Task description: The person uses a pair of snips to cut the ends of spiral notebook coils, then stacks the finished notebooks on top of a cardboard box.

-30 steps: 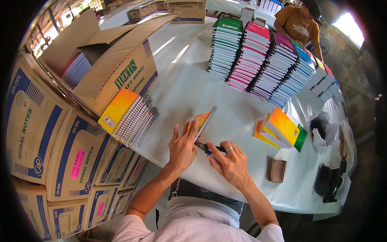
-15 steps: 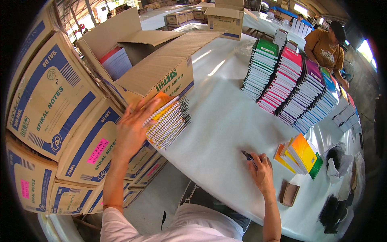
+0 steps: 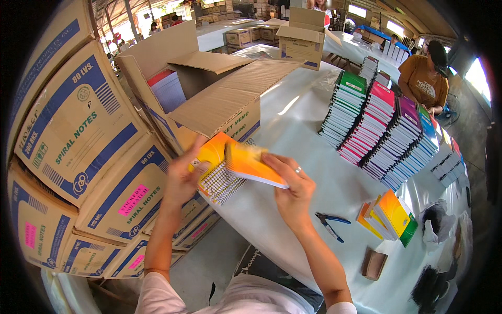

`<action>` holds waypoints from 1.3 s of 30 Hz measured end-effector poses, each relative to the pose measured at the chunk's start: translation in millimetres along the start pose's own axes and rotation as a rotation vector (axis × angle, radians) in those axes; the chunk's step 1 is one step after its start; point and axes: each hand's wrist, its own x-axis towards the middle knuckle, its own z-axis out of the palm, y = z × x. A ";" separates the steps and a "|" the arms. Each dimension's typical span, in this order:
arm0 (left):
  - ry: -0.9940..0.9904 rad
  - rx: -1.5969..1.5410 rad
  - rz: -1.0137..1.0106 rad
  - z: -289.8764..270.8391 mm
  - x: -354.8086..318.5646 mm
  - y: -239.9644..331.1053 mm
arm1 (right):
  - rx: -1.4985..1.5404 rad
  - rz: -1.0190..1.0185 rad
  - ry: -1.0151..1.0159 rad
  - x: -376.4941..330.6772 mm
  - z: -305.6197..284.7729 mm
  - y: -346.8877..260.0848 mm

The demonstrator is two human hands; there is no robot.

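A row of orange spiral notebooks (image 3: 222, 178) lies at the left edge of the white table (image 3: 308, 136). My left hand (image 3: 180, 178) grips the near end of that row. My right hand (image 3: 293, 191) holds one orange notebook (image 3: 253, 165) by its edge, tilted up just above the row. Blue-handled pliers (image 3: 329, 224) lie on the table to the right of my right wrist, apart from both hands.
An open cardboard box (image 3: 219, 99) stands behind the row, and printed cartons (image 3: 78, 136) are stacked on the left. Tall coloured notebook stacks (image 3: 381, 131) line the far right. A small orange pile (image 3: 389, 214) and a brown item (image 3: 374, 264) lie near. A person in orange (image 3: 423, 78) stands beyond.
My left hand went from the notebook in front of me to the orange row. My right hand let go of the pliers and took hold of an orange notebook there.
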 end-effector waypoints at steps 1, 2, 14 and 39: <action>0.094 -0.078 0.001 -6.4 1.7 6.5 | -0.123 -0.056 -0.044 8.4 11.4 2.9; 0.186 -0.156 0.003 -12.4 4.6 15.9 | -0.246 -0.111 -0.086 14.8 25.5 8.1; -0.250 0.737 0.028 -17.0 -26.0 7.1 | -0.535 0.006 -0.306 -34.1 -22.8 -12.9; -0.343 0.068 0.195 162.2 -53.3 102.4 | -0.450 0.605 0.696 -140.9 -333.9 -25.2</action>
